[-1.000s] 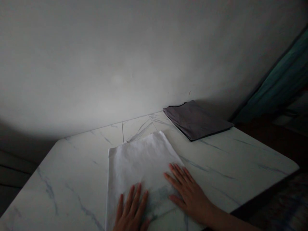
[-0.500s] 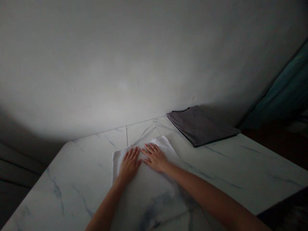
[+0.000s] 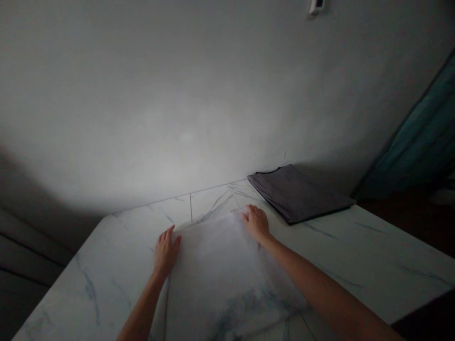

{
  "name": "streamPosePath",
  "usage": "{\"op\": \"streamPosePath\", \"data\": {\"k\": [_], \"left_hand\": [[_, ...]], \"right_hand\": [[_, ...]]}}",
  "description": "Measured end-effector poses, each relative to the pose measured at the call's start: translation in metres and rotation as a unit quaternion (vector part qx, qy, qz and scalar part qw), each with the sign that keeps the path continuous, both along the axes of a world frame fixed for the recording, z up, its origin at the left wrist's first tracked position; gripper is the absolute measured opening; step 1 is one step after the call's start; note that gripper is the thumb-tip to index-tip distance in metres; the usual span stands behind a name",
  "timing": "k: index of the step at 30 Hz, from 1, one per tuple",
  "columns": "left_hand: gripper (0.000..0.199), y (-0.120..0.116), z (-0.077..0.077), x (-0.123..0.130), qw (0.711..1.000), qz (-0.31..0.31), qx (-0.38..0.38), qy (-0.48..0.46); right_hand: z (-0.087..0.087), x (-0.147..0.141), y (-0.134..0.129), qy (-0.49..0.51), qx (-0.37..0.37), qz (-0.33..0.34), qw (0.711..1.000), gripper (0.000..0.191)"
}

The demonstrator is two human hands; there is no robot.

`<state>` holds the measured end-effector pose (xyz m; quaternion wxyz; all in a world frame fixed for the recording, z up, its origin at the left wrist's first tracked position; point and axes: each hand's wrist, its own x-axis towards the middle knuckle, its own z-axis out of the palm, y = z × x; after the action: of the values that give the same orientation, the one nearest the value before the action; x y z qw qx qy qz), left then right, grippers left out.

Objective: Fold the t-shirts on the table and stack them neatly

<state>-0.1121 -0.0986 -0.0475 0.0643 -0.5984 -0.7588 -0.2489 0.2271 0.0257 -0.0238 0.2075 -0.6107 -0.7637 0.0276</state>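
Hands (image 3: pixel 166 252) (image 3: pixel 257 223) now apart at white cloth (image 3: pixel 213 258)

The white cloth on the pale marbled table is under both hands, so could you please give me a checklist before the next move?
- Left hand at white cloth's far left corner: ok
- Right hand at its far right corner: ok
- Folded dark grey cloth apart from white one: ok
- Fingers gripping fabric: cannot tell
- Near edge straight: cannot tell, too blurred
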Motion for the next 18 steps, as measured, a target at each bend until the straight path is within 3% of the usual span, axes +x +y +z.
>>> {"op": "streamPosePath", "data": {"k": [3, 5, 8, 13, 18], "left_hand": [[0.042, 0.01, 0.012, -0.014, 0.993, 0.022, -0.006, -0.119], [0.037, 0.017, 0.022, -0.024, 0.981, -0.001, -0.039, -0.191], [0.031, 0.024, 0.033, -0.031, 0.972, -0.034, -0.053, -0.225], [0.031, 0.02, 0.045, -0.02, 0.959, -0.066, -0.035, -0.272], [0.029, 0.008, 0.055, -0.007, 0.912, -0.129, -0.001, -0.389]], "right_hand": [[0.004, 0.012, 0.022, 0.055, -0.019, 0.009, 0.998, 0.028], [0.006, 0.017, 0.038, 0.073, -0.045, 0.046, 0.995, 0.023], [0.01, 0.019, 0.054, 0.08, -0.053, 0.092, 0.991, 0.015], [0.009, 0.012, 0.059, 0.085, -0.054, 0.155, 0.983, 0.011], [0.009, 0.012, 0.059, 0.062, -0.079, 0.179, 0.979, 0.023]]}}
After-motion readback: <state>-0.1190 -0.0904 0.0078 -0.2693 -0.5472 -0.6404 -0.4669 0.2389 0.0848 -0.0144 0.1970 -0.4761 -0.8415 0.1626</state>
